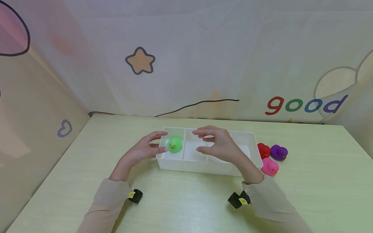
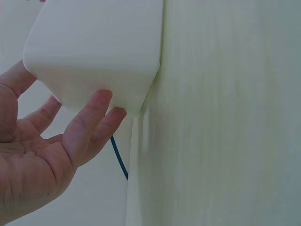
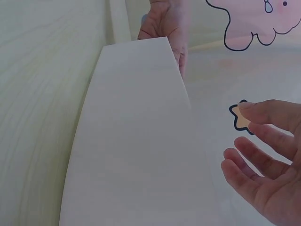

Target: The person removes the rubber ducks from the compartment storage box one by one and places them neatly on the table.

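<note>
While both hands point(image 1: 140, 152) point(image 1: 217, 144) hover loose and empty, the tray's point(image 1: 204, 168) right compartment stays hidden.

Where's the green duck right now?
In the head view the green duck sits in the leftmost compartment of the white tray, just beside the left hand's fingertips, far from the three ducks right of the tray.

Two bare hands, beige long sleeves, black wrist-worn cameras with small yellow labels
</note>
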